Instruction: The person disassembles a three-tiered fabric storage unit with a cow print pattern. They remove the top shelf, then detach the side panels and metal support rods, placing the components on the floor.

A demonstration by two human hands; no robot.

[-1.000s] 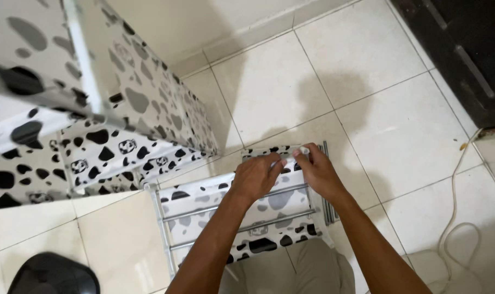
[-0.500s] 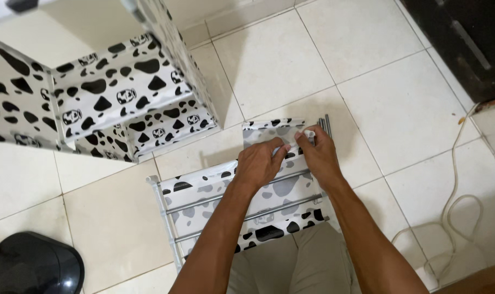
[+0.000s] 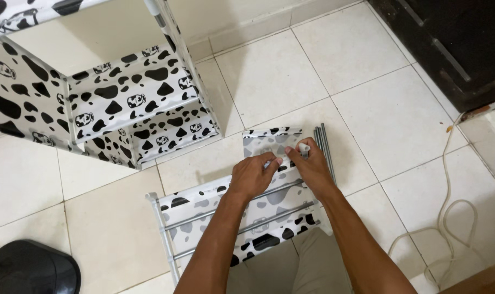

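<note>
Khaki trousers (image 3: 291,269) at the bottom edge, both forearms reaching forward over a shelf panel (image 3: 242,218): cow-print cloth stretched on a frame with metal bars, lying flat on the tile floor (image 3: 389,120). Its long axis runs left-right, slightly tilted up to the right.

Left hand (image 3: 253,175) rests on the panel's far edge, fingers curled, tips pinching the cloth near the middle. Right hand (image 3: 311,166) just beside it, touching fingertip to fingertip, thumb and fingers closed on a small white piece (image 3: 303,148) at the cloth's far right corner. Exactly what the piece is, too small to tell. Both hands equally near the spot; the right one has the actual grip.

Just beyond the fingers, a folded flap of the same cloth (image 3: 269,140). Touching the right hand's outer side: a bundle of grey rods (image 3: 323,147), long axis pointing away from the person.

Farther left, an assembled cow-print rack (image 3: 122,103) stands against the wall. Black round object (image 3: 29,269) bottom left. White cable (image 3: 449,218) loops at right; dark door (image 3: 454,43) top right.
</note>
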